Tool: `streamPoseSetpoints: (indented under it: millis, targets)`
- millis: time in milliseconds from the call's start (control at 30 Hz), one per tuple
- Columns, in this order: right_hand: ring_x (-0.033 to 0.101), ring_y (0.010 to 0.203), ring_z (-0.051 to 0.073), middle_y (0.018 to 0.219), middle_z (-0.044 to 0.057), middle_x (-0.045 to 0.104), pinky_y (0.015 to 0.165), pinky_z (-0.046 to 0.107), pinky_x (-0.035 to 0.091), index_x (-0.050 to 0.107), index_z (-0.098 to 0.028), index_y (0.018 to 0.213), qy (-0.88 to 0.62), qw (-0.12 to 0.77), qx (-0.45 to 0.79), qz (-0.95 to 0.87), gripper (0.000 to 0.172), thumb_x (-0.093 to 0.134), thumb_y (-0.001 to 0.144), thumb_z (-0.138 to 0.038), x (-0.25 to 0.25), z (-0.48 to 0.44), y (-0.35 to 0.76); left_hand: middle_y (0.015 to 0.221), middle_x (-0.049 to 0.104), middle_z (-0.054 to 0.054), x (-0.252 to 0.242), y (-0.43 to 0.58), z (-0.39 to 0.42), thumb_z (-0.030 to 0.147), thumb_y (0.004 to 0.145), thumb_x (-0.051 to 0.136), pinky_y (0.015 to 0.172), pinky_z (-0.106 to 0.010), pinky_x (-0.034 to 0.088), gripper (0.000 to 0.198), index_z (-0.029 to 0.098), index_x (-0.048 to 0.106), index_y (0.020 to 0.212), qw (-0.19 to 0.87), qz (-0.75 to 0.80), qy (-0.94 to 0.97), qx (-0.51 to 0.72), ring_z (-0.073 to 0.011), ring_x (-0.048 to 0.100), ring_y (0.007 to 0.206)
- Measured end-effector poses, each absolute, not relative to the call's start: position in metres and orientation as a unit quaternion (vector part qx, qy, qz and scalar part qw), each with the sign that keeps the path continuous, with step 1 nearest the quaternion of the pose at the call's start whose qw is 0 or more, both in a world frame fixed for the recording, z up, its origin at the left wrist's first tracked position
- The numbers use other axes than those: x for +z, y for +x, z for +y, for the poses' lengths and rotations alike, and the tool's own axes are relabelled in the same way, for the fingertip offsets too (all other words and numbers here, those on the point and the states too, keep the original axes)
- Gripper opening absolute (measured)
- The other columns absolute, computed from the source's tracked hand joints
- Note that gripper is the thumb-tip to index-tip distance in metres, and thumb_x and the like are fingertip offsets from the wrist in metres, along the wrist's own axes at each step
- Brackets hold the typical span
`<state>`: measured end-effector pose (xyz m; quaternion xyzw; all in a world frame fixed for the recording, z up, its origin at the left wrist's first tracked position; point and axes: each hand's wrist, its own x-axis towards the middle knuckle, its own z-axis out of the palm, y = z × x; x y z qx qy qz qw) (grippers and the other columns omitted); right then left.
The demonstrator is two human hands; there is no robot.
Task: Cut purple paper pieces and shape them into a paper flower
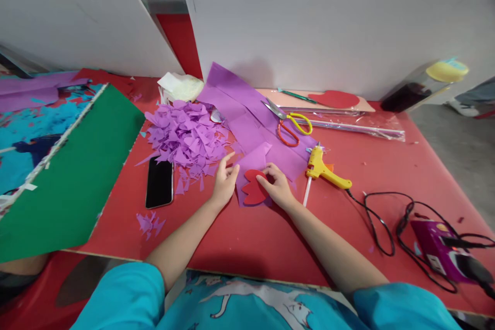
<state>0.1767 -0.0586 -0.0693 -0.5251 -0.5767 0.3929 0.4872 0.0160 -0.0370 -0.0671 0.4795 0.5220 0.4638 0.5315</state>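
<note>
My right hand (278,186) pinches the right side of a red paper cutout (253,189) with a scalloped left edge. The cutout lies over a purple sheet of paper (253,159). Beside that sheet's left edge is my left hand (225,179), thumb and forefinger apart, nothing seen in it; whether it touches the paper I cannot tell. Scissors (288,122) with one yellow and one red handle rest on larger purple paper (235,108) beyond my hands. A yellow glue gun (325,169), with a white glue stick in it, lies right of my right hand.
Purple paper scraps (185,134) are heaped left, above a phone (159,183). A green board (83,175) covers the table's left. Rightward are a cable (381,216), a purple power box (436,247) and a dark bottle (410,87). A green pen-like tool (297,96) lies behind.
</note>
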Motion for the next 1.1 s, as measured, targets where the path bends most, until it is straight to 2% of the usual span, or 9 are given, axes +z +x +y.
streamPoseSetpoints:
  millis: [167, 267, 367, 433, 500, 633, 833, 1000, 1100]
  targets:
    - [0.046, 0.064, 0.014, 0.069, -0.001, 0.047, 0.063, 0.028, 0.038, 0.048, -0.020, 0.059, -0.531, 0.481, 0.385, -0.582, 0.023, 0.057, 0.077, -0.031, -0.072, -0.059, 0.176, 0.050, 0.033, 0.009, -0.067, 0.015, -0.038, 0.035, 0.085, 0.052, 0.044, -0.019, 0.026, 0.043, 0.023, 0.042, 0.125, 0.550, 0.477, 0.489, 0.480, -0.0069, 0.030, 0.043]
    - [0.044, 0.060, 0.013, 0.065, -0.002, 0.045, 0.060, 0.028, 0.037, 0.046, -0.020, 0.059, -0.539, 0.480, 0.380, -0.578, 0.023, 0.057, 0.077, -0.030, -0.074, -0.058, 0.176, 0.054, 0.038, 0.008, -0.066, 0.016, -0.039, 0.034, 0.084, 0.053, 0.047, -0.019, 0.034, 0.043, 0.023, 0.041, 0.125, 0.566, 0.444, 0.510, 0.472, -0.0069, 0.037, 0.045]
    - [0.043, 0.059, 0.013, 0.064, -0.003, 0.045, 0.059, 0.027, 0.037, 0.046, -0.021, 0.060, -0.547, 0.478, 0.378, -0.574, 0.023, 0.056, 0.077, -0.031, -0.076, -0.058, 0.177, 0.082, 0.058, -0.001, -0.066, 0.017, -0.041, 0.027, 0.080, 0.058, 0.063, -0.023, 0.047, 0.047, 0.023, 0.041, 0.123, 0.545, 0.402, 0.565, 0.471, -0.0099, 0.056, 0.066]
    - [0.044, 0.059, 0.013, 0.064, -0.003, 0.045, 0.059, 0.027, 0.037, 0.046, -0.020, 0.060, -0.552, 0.477, 0.375, -0.572, 0.023, 0.057, 0.077, -0.032, -0.078, -0.058, 0.177, 0.104, 0.059, -0.006, -0.067, 0.017, -0.042, 0.022, 0.078, 0.058, 0.075, -0.028, 0.050, 0.048, 0.023, 0.041, 0.123, 0.509, 0.397, 0.612, 0.457, -0.0137, 0.060, 0.084]
    - [0.044, 0.060, 0.013, 0.064, -0.002, 0.045, 0.059, 0.027, 0.037, 0.046, -0.020, 0.060, -0.556, 0.477, 0.370, -0.571, 0.024, 0.057, 0.077, -0.033, -0.080, -0.058, 0.177, 0.112, 0.058, -0.008, -0.067, 0.016, -0.043, 0.019, 0.078, 0.057, 0.081, -0.032, 0.050, 0.047, 0.022, 0.043, 0.122, 0.461, 0.410, 0.661, 0.428, -0.0166, 0.059, 0.094]
    - [0.044, 0.060, 0.013, 0.063, -0.003, 0.046, 0.059, 0.027, 0.037, 0.046, -0.020, 0.060, -0.564, 0.477, 0.359, -0.571, 0.024, 0.058, 0.077, -0.033, -0.081, -0.059, 0.177, 0.107, 0.061, -0.006, -0.068, 0.015, -0.045, 0.014, 0.077, 0.057, 0.084, -0.034, 0.051, 0.044, 0.022, 0.047, 0.119, 0.401, 0.430, 0.705, 0.396, -0.0182, 0.060, 0.096]
    - [0.046, 0.061, 0.013, 0.065, -0.001, 0.050, 0.061, 0.028, 0.038, 0.050, -0.020, 0.063, -0.580, 0.473, 0.336, -0.572, 0.021, 0.055, 0.079, -0.032, -0.077, -0.064, 0.176, 0.107, 0.061, -0.008, -0.068, 0.014, -0.043, 0.013, 0.075, 0.058, 0.067, -0.027, 0.054, 0.049, 0.021, 0.044, 0.122, 0.429, 0.459, 0.662, 0.408, -0.0131, 0.063, 0.075]
    - [0.047, 0.059, 0.014, 0.063, -0.001, 0.052, 0.059, 0.028, 0.039, 0.048, -0.021, 0.062, -0.591, 0.471, 0.321, -0.571, 0.021, 0.055, 0.078, -0.031, -0.075, -0.074, 0.175, 0.122, 0.051, -0.011, -0.067, 0.016, -0.043, 0.015, 0.072, 0.061, 0.082, -0.030, 0.052, 0.052, 0.021, 0.041, 0.120, 0.465, 0.445, 0.610, 0.462, -0.0165, 0.060, 0.098]
    - [0.046, 0.056, 0.013, 0.060, -0.002, 0.050, 0.056, 0.027, 0.038, 0.048, -0.021, 0.061, -0.590, 0.467, 0.326, -0.573, 0.022, 0.056, 0.078, -0.032, -0.074, -0.078, 0.175, 0.115, 0.053, -0.010, -0.066, 0.018, -0.045, 0.017, 0.070, 0.063, 0.077, -0.029, 0.052, 0.057, 0.023, 0.035, 0.119, 0.510, 0.444, 0.568, 0.469, -0.0156, 0.060, 0.094]
